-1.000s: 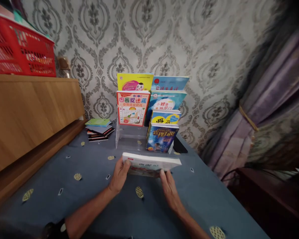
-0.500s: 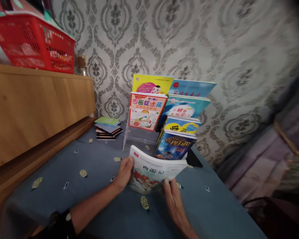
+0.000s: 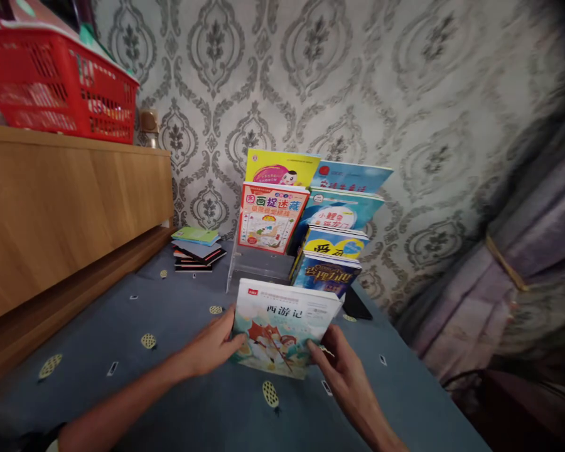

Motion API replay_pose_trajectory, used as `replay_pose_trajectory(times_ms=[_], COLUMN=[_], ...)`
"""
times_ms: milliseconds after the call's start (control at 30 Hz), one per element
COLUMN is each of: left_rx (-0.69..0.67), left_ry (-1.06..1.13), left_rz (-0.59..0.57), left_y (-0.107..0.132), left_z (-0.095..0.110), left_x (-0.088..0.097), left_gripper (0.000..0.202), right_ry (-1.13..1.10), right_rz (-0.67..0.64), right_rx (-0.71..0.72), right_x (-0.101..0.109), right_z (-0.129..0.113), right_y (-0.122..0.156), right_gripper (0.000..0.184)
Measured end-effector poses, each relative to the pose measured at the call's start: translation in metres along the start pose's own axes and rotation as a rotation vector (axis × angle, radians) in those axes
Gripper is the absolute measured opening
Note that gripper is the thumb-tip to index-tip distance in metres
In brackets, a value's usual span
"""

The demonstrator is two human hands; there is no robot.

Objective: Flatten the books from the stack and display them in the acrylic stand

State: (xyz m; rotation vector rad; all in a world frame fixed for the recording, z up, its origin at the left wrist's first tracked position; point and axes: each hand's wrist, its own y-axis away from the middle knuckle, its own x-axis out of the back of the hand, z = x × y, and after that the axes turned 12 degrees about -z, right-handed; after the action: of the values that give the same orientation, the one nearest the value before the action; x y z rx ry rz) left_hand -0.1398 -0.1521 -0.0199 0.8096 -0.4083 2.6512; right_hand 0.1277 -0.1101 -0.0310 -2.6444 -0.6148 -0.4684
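Observation:
Between my two hands is a pale green picture book, tilted with its front cover toward me. My left hand grips its left edge, thumb on the cover and fingers behind. On the right edge my right hand does the same. Just behind it stands a clear stepped book rack with several books. A red-bordered book and a yellow book fill the left side. To the right are a dark blue book, a yellow-and-blue book, a teal book and a blue book.
A small stack of notebooks lies left of the rack. The patterned blue cloth covers the surface. A wooden cabinet with a red basket borders the left; a curtain hangs at the right. A dark flat object lies beside the rack.
The picture book has flattened out from a bent shape, and its cover now faces me more fully. My left hand has slid lower on its edge. The view has shifted slightly.

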Motion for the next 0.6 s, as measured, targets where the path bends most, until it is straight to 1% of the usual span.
replay_pose_trajectory(times_ms=[100,167,233,300,367,433,467,533,600], left_rx=[0.004,-0.044,-0.118,-0.187,-0.231,-0.229,-0.212,-0.187,-0.179], left_ry=[-0.035,-0.055,-0.1,-0.197,-0.277,-0.354,-0.383,-0.416,-0.416], left_rz=[0.019,0.041,0.092,0.175,0.259,0.38,0.42,0.482,0.509], left_y=[-0.005,-0.017,-0.037,-0.061,-0.087,-0.111,-0.121,-0.138,-0.15], left_z=[0.001,0.004,0.009,0.016,0.025,0.034,0.038,0.043,0.042], left_x=[0.002,0.014,0.036,0.067,0.1,0.129,0.141,0.157,0.164], left_gripper=[0.049,0.048,0.047,0.045,0.04,0.033,0.029,0.023,0.021], right_ry=[0.031,0.079,0.154,0.23,0.298,0.359,0.381,0.411,0.44], right_rz=[-0.028,-0.029,0.001,0.051,0.067,0.111,0.138,0.163,0.186], right_rx=[0.022,0.06,0.125,0.236,0.348,0.445,0.485,0.537,0.56], right_x=[0.002,0.007,0.016,0.028,0.041,0.053,0.058,0.065,0.069], right_z=[-0.006,-0.013,-0.025,-0.042,-0.064,-0.084,-0.092,-0.102,-0.103], right_y=[-0.011,-0.026,-0.048,-0.079,-0.113,-0.146,-0.161,-0.185,-0.202], right_gripper=[0.033,0.034,0.033,0.033,0.035,0.035,0.036,0.036,0.036])
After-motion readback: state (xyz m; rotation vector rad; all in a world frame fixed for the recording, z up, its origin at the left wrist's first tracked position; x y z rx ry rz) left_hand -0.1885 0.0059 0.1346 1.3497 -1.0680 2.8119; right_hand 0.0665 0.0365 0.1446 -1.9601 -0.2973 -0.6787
